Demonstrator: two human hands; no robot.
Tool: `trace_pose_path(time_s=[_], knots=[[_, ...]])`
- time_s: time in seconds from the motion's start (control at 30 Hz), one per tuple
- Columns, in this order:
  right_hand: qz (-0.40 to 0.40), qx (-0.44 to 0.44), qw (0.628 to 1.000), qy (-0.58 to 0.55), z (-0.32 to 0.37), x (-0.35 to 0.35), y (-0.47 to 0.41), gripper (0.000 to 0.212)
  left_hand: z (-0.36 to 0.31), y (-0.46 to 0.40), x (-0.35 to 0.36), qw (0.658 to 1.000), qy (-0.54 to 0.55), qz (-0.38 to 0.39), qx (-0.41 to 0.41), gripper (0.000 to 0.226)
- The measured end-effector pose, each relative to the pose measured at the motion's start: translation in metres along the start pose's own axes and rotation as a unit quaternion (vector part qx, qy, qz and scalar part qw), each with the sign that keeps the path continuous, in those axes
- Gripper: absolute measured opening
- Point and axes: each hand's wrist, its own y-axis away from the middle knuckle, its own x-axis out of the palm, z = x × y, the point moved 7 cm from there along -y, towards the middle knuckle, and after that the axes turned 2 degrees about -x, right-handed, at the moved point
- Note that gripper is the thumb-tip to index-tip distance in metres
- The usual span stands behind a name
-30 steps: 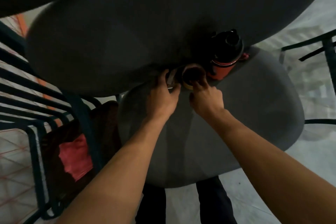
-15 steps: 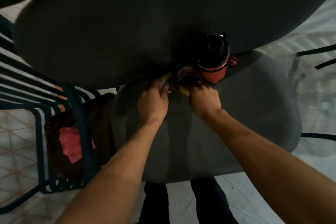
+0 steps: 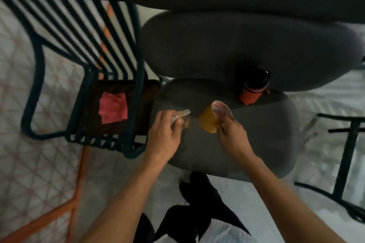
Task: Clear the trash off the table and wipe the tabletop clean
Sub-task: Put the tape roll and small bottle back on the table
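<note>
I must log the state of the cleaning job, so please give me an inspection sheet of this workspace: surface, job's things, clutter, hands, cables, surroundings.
Surface: dark grey round table, bare where visible; a larger dark table beyond it.
Job's things: yellow cup, tilted and lifted; crumpled clear wrapper; pink cloth on the chair seat.
Clutter: orange bottle with black lid standing at the table's far edge.
Hands: left hand grips the wrapper; right hand holds the cup near its rim.
Cables: nothing seen.
Surroundings: dark slatted metal chair to the left; patterned floor; black frame to the right.
</note>
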Motion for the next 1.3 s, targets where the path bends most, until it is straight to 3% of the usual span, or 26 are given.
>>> trace_pose_path(time_s=[0.27, 0.53, 0.73, 1.03, 1.3], knots=[[0.092, -0.122, 0.988, 0.021, 0.086, 0.028, 0.082, 0.057, 0.034, 0.112, -0.078, 0.986, 0.122, -0.084, -0.07, 0.02], [0.15, -0.261, 0.947, 0.113, 0.16, 0.077, 0.16, 0.051, 0.067, 0.241, -0.133, 0.938, 0.197, -0.219, -0.184, 0.013], [0.18, -0.332, 0.914, 0.148, 0.186, 0.107, 0.234, 0.052, 0.081, 0.34, -0.14, 0.893, 0.247, -0.265, -0.266, 0.029], [0.227, -0.447, 0.856, 0.128, 0.2, 0.132, 0.32, 0.054, 0.081, 0.484, -0.142, 0.863, 0.161, -0.352, -0.324, 0.035], [0.305, -0.556, 0.762, 0.128, 0.207, 0.167, 0.399, 0.065, 0.082, 0.621, -0.13, 0.771, 0.164, -0.484, -0.379, 0.039]])
